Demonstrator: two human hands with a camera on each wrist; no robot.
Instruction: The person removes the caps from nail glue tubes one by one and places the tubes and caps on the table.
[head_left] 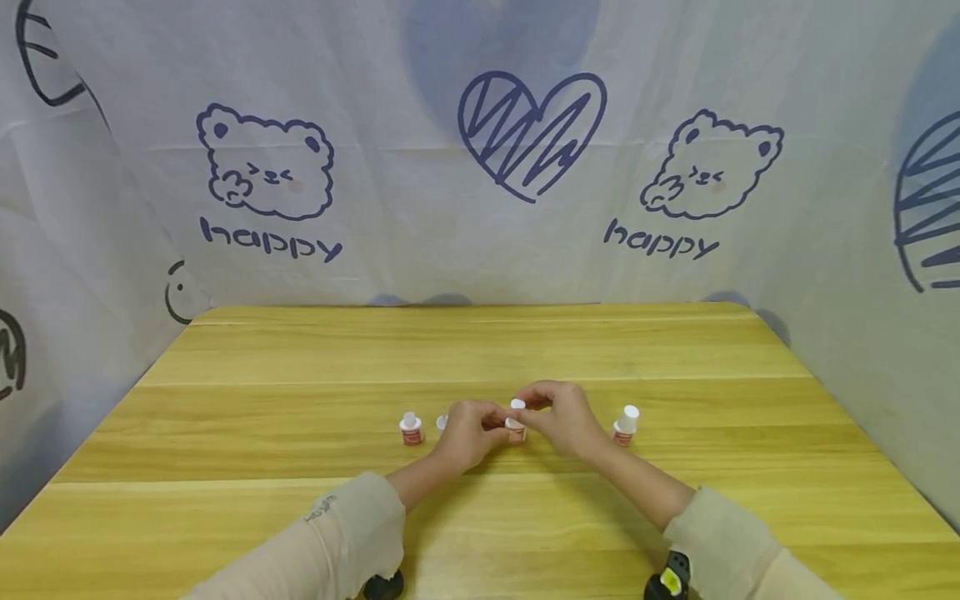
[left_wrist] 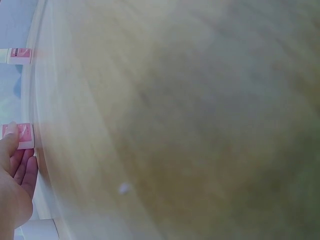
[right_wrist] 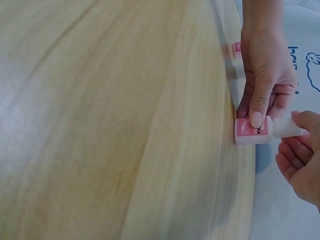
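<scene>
My left hand (head_left: 467, 435) grips a small white bottle (right_wrist: 253, 132) with a pink label, thumb across the label in the right wrist view. The bottle stands upright on the wooden table. At its top, my right hand (head_left: 566, 418) pinches the tall white cap (right_wrist: 286, 127) between thumb and fingers. Whether the cap is loose or screwed down I cannot tell. Left of my hands stands a similar bottle (head_left: 412, 431), its narrow nozzle bare. Just beside my left hand is a white round piece (head_left: 442, 422), partly hidden by that hand.
Farther right a third bottle (head_left: 626, 425) stands with its tall white cap on. The wooden table (head_left: 480, 350) runs back to a pale cloth (head_left: 397, 208) printed with hearts and bears, which also hangs at both sides.
</scene>
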